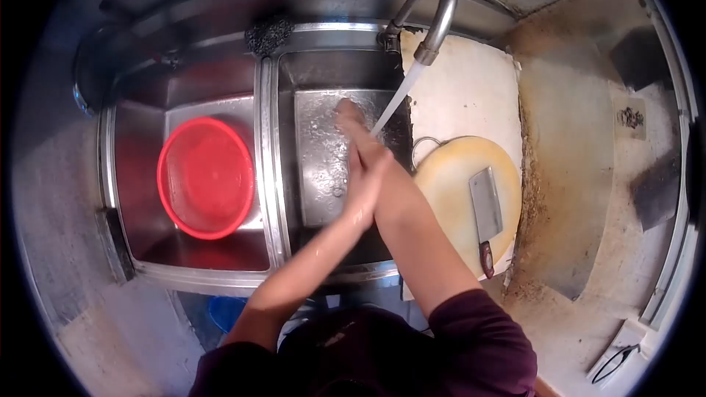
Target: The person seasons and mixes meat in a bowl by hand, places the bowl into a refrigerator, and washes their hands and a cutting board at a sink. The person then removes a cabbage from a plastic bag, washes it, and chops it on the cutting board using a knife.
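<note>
Over rectangular steel sink (318,184), left hand (368,176) clasps right arm (415,228); right hand (350,115): openness unclear.

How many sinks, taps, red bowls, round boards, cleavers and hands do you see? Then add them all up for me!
Sinks: 2
Tap: 1
Red bowl: 1
Round board: 1
Cleaver: 1
Hands: 2 (left hand, right hand)
Total: 8

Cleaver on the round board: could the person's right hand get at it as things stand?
Probably yes: the cleaver lies uncovered on the round board beside the sink, handle toward the person. The left hand, at the wrist of the right hand, might need to move away first.
</note>
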`<state>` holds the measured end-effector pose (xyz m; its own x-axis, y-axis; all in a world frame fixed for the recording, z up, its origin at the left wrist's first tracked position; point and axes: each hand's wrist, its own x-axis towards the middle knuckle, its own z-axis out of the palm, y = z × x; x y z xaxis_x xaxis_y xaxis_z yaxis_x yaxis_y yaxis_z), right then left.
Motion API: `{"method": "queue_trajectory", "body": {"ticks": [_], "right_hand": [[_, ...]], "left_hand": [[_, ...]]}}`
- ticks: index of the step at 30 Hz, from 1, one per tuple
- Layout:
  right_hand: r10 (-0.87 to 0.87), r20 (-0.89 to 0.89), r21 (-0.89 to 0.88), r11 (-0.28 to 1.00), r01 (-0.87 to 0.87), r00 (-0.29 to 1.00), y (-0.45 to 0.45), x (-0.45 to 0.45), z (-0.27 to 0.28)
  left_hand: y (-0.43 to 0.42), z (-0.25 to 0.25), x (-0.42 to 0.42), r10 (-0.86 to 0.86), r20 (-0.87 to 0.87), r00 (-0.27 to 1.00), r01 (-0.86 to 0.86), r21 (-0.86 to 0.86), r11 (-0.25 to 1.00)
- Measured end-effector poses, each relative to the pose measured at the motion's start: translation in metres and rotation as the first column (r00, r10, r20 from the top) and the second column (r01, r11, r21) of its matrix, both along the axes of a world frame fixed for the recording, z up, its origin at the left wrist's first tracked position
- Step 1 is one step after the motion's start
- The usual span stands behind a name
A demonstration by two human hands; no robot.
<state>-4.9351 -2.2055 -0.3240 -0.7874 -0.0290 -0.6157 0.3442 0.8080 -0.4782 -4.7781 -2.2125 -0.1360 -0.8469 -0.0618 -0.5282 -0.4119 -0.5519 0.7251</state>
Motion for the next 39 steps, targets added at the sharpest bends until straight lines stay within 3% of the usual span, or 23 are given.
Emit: {"method": "queue_trajectory", "body": {"ticks": [1,2,6,7,9,11,14,16,17,18,21,22,23,25,26,27,28,30,31,33,35,37,39], "right_hand": [[0.235,-0.117,0.231,0.951,-0.204,0.965,-0.006,0.000,0.035],[0.245,-0.074,0.184,0.956,-0.229,0.967,-0.005,-0.003,0.051],[0.027,-0.161,0.155,0.988,-0.002,0.987,-0.004,-0.007,0.065],[-0.246,-0.026,-0.098,0.965,0.243,0.969,0.000,-0.011,0.056],[-0.567,0.394,-0.442,0.574,0.690,0.724,0.014,-0.010,0.006],[-0.581,0.281,-0.552,0.553,0.624,0.764,0.031,0.002,-0.009],[-0.573,0.055,-0.653,0.599,0.463,0.818,0.047,0.048,0.072],[-0.493,-0.038,-0.631,0.687,0.362,0.869,0.052,0.082,0.118],[-0.408,-0.272,-0.439,0.859,0.265,0.871,0.045,0.106,0.108],[-0.294,-0.540,-0.326,0.937,0.125,0.789,0.035,0.134,0.137],[-0.342,-0.643,-0.586,0.795,-0.154,0.685,0.005,0.176,0.228],[-0.400,-0.622,-0.614,0.782,-0.103,0.673,-0.003,0.182,0.233],[-0.458,-0.592,-0.643,0.765,-0.046,0.663,-0.012,0.187,0.233],[-0.660,-0.085,-0.924,0.333,0.190,0.746,0.000,0.151,0.211],[-0.653,0.179,-0.950,0.081,0.303,0.736,0.014,0.118,0.195],[-0.312,0.699,-0.712,-0.226,0.664,0.643,0.032,0.090,0.170],[-0.351,0.710,-0.696,-0.223,0.682,0.610,0.037,0.080,0.162],[-0.511,0.580,-0.785,-0.140,0.604,0.635,0.033,0.088,0.171],[-0.594,0.514,-0.807,-0.091,0.584,0.618,0.036,0.102,0.180],[-0.492,0.403,-0.821,0.179,0.542,0.772,0.063,0.126,0.196],[-0.405,0.178,-0.792,0.482,0.375,0.897,0.090,0.154,0.206],[-0.533,-0.129,-0.791,0.564,0.238,0.836,0.127,0.187,0.200],[-0.532,-0.463,-0.540,0.803,0.250,0.709,0.177,0.220,0.205]], "left_hand": [[-0.001,0.031,0.015,-0.006,0.088,0.996,0.001,0.063,0.998],[-0.005,0.053,0.031,-0.044,-0.018,0.999,0.047,0.161,0.986],[-0.015,0.047,0.012,-0.272,0.234,0.933,0.142,0.456,0.879],[-0.017,0.012,-0.015,-0.375,0.342,0.862,0.094,0.617,0.781],[-0.008,-0.066,-0.059,-0.181,0.186,0.966,0.081,0.446,0.891],[-0.006,-0.087,-0.098,0.000,0.287,0.958,-0.102,0.341,0.935],[0.006,-0.144,-0.128,0.160,0.234,0.959,-0.207,0.190,0.960],[0.020,-0.214,-0.141,0.079,0.214,0.974,-0.079,-0.005,0.997],[0.028,-0.251,-0.146,-0.018,0.187,0.982,0.048,-0.159,0.986],[0.032,-0.278,-0.152,-0.121,0.159,0.980,0.168,-0.328,0.930],[0.029,-0.191,-0.160,-0.318,-0.099,0.943,0.140,-0.750,0.647],[0.028,-0.181,-0.183,-0.377,0.123,0.918,0.268,-0.893,0.362],[0.025,-0.147,-0.192,-0.382,0.219,0.898,0.316,-0.924,0.214],[0.017,-0.091,-0.183,-0.448,0.277,0.850,0.226,-0.960,-0.166],[0.020,-0.102,-0.183,-0.450,0.202,0.870,0.160,-0.978,-0.130],[0.021,-0.121,-0.185,-0.444,0.129,0.887,0.097,-0.991,-0.095],[0.019,-0.112,-0.185,-0.405,0.013,0.914,0.016,-1.000,0.004],[0.025,-0.104,-0.192,-0.307,-0.217,0.927,-0.159,-0.966,0.204],[0.027,-0.092,-0.191,-0.209,-0.144,0.967,-0.010,-0.844,0.537],[0.016,-0.067,-0.208,-0.104,0.115,0.988,0.129,-0.240,0.962],[-0.002,-0.111,-0.241,-0.095,0.121,0.988,0.081,0.110,0.991],[-0.005,-0.083,-0.230,-0.037,0.067,0.997,0.019,0.247,0.969],[-0.013,-0.100,-0.245,-0.233,0.005,0.972,0.216,0.365,0.906]]}}
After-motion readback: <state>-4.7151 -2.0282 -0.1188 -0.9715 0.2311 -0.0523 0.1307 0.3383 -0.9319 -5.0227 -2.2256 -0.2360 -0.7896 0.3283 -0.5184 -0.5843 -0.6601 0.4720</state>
